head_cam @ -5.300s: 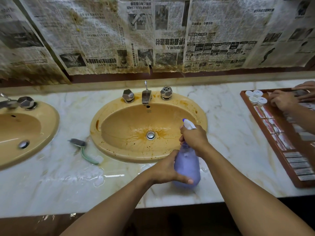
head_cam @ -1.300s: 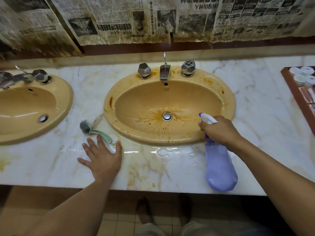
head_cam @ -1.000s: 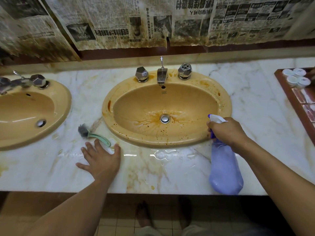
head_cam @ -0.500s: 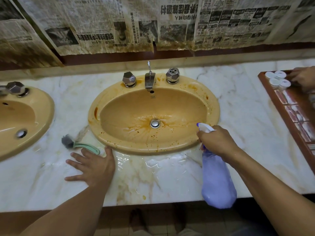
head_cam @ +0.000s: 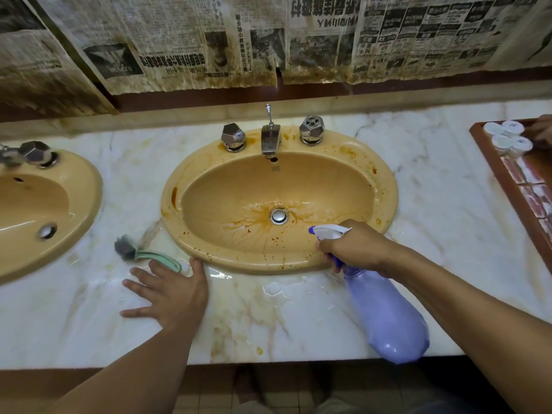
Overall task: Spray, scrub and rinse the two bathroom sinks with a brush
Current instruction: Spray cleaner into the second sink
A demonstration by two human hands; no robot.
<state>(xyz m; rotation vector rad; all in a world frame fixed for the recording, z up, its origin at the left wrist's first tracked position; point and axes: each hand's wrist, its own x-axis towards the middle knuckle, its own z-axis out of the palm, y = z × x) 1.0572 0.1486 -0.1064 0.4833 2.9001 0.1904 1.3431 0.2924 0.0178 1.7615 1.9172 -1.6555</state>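
A tan oval sink (head_cam: 385,186) with brown stains around its drain sits in the middle of the marble counter. My right hand (head_cam: 355,249) grips the neck and trigger of a lilac spray bottle (head_cam: 385,315), its white nozzle pointing left over the basin's near right side. My left hand (head_cam: 167,291) lies flat with spread fingers on the wet counter, just below a green-handled brush (head_cam: 149,255) with a dark head. The second tan sink (head_cam: 80,204) is at the left edge, partly out of frame.
Chrome taps and a spout (head_cam: 270,138) stand at the back of the middle sink. A wooden tray (head_cam: 504,180) with white cups and packets lies at the right, another person's hand (head_cam: 542,130) at its far end. Stained newspaper covers the wall. Water pools on the marble counter (head_cam: 433,162).
The bottle in my right hand has shifted a little back and forth along the basin's near right edge, its nozzle still aimed in. My left hand stays flat beside the brush.
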